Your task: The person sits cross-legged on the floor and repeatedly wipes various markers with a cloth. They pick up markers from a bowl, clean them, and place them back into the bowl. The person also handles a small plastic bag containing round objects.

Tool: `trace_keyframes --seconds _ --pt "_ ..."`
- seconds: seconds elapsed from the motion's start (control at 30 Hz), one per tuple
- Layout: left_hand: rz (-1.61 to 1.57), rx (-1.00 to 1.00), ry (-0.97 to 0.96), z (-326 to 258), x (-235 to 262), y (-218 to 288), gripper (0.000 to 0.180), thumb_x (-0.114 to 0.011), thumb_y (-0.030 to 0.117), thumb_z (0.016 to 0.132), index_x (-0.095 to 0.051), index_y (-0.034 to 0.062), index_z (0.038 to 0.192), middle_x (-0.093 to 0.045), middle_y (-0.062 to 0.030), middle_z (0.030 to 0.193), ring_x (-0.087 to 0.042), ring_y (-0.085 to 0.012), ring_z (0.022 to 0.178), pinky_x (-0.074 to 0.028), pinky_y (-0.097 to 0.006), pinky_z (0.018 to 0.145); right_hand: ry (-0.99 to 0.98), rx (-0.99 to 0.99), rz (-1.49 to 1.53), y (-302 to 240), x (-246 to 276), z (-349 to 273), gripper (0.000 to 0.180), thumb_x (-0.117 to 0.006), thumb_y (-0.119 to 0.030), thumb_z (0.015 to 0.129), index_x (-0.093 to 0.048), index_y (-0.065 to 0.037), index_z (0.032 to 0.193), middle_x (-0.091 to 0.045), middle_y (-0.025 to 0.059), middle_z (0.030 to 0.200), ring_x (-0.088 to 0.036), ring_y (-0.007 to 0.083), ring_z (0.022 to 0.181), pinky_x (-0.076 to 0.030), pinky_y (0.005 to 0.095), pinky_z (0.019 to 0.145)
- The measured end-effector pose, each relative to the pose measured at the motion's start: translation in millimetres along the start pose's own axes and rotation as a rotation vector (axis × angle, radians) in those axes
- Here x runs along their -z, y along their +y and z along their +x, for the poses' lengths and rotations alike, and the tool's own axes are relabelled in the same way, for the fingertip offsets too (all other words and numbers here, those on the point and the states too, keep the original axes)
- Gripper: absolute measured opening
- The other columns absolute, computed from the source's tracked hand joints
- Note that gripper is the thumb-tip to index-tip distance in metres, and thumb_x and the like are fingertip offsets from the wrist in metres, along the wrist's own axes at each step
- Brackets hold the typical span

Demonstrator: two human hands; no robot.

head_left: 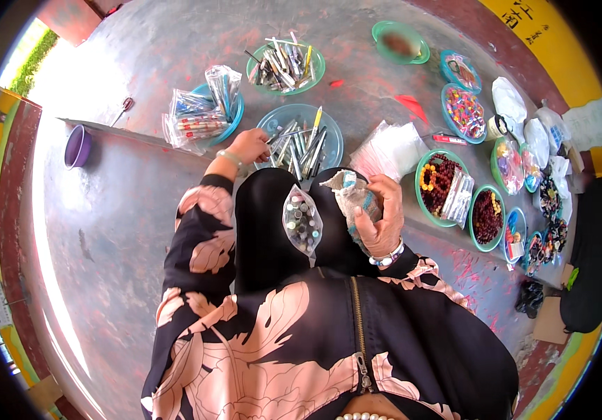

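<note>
My left hand (248, 148) reaches to the left rim of a clear bluish basin (336, 129), its fingers closed on the end of a dark pen (282, 134) among several loose pens. A crumpled grey cloth with blue patches (351, 199) is gripped in my right hand (383, 213), above my right thigh. Between my thighs stands a clear plastic bag (303, 227) of pens, their round ends facing up.
Beyond the basin sits a green basket of pens (253, 68); bagged pens (199, 126) lie on a blue basket to its left. Right of my knees are clear plastic sleeves (390, 148) and green baskets of dark red beads (441, 157). A purple bucket (75, 147) stands far left.
</note>
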State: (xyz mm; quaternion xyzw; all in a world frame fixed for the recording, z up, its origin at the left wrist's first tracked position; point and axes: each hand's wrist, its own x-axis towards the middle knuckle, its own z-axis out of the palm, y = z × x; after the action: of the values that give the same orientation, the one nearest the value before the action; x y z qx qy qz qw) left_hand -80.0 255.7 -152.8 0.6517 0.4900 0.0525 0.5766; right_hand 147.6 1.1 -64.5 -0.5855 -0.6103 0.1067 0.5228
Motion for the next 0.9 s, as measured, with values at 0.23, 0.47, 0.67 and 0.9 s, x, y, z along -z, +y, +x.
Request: trace_keyframes --seconds 0.23,0.47,0.67,0.9 --pt "-0.659 -0.204 0.103 -142.1 -13.8 37.0 0.020 -0.053 0.006 0.089 -0.055 -0.0012 0.107 -0.064 -0.0076 0.083 -0.062 -0.0149 0.070 -0.048 -0.024 0.063 -0.292 0.263 -0.320 -11.9 21.4 -4.2 0.050 -0.074 -0.016 0.067 -0.056 -0.003 0.111 -0.049 0.0182 0.119 -0.052 0.0368 0.105 -0.046 0.0417 0.086" --pt "-0.844 -0.394 0.058 -215.8 -53.4 76.6 0.022 -0.054 0.004 0.089 -0.055 -0.0018 0.110 -0.064 -0.0111 0.085 -0.061 -0.0165 0.070 -0.048 -0.026 0.063 -0.084 0.292 -0.368 -16.7 38.5 15.5 0.019 -0.066 -0.011 0.074 -0.068 -0.004 0.092 -0.061 0.0117 0.101 -0.058 0.0311 0.095 -0.048 0.0379 0.079" --pt "-0.790 -0.431 -0.008 -243.2 -77.2 103.8 0.021 -0.053 0.005 0.090 -0.054 -0.0022 0.110 -0.063 -0.0108 0.086 -0.059 -0.0147 0.071 -0.047 -0.024 0.063 -0.072 -0.384 0.301 -34.4 105.8 41.9 0.018 -0.057 -0.013 0.089 -0.067 0.001 0.095 -0.064 0.0026 0.086 -0.055 0.0095 0.075 -0.042 0.0238 0.067" --pt "-0.721 -0.435 -0.090 -243.7 -105.5 126.5 0.022 -0.052 0.008 0.092 -0.053 0.0003 0.113 -0.063 -0.0075 0.084 -0.060 -0.0122 0.068 -0.048 -0.023 0.060 -0.040 -0.645 1.228 -3.8 141.6 46.6 0.038 -0.052 -0.024 0.093 -0.051 0.001 0.123 -0.061 0.0142 0.116 -0.062 0.0244 0.101 -0.049 0.0375 0.089"
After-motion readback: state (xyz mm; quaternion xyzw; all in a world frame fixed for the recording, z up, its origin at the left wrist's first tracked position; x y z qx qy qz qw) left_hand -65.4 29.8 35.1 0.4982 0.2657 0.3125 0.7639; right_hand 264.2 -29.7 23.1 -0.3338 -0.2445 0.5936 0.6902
